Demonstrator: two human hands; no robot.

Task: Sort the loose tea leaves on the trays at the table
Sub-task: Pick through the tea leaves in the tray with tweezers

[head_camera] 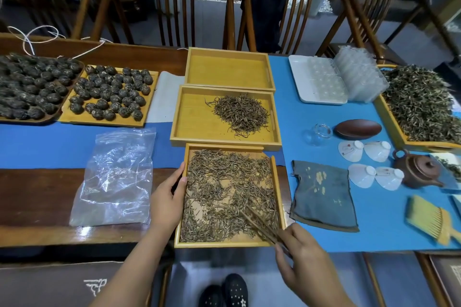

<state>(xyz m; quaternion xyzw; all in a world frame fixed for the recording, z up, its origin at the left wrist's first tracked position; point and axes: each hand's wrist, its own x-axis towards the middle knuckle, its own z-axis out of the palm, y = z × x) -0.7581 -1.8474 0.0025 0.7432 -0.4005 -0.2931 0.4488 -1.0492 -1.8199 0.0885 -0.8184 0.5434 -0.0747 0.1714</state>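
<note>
Taking the near tray as the marker, the one right in front of the person with loose tea leaves spread thin across its floor, start far to its left. There a dark tray, cut off by the frame edge, is packed with rolled tea balls. Just right of it a yellow tray carries more of the same balls in loose rows. Nearer, left of the near tray, lies a clear plastic bag, flat and crumpled on the table; whether anything is inside is hard to tell.

The left hand grips the near tray's left rim, thumb over the edge. Straight beyond the near tray sits a middle tray with a heap of sorted leaves toward its right half, and beyond that a far tray showing bare wood.

At the near tray's lower right corner the right hand pinches wooden tweezers, their tips close together down among the leaves; whether they hold a leaf cannot be made out.

Right of the near tray lies a grey-blue cloth, then upturned white cups and a brown teapot. Far right, a big tray heaped with darker leaves runs out of view.
</note>
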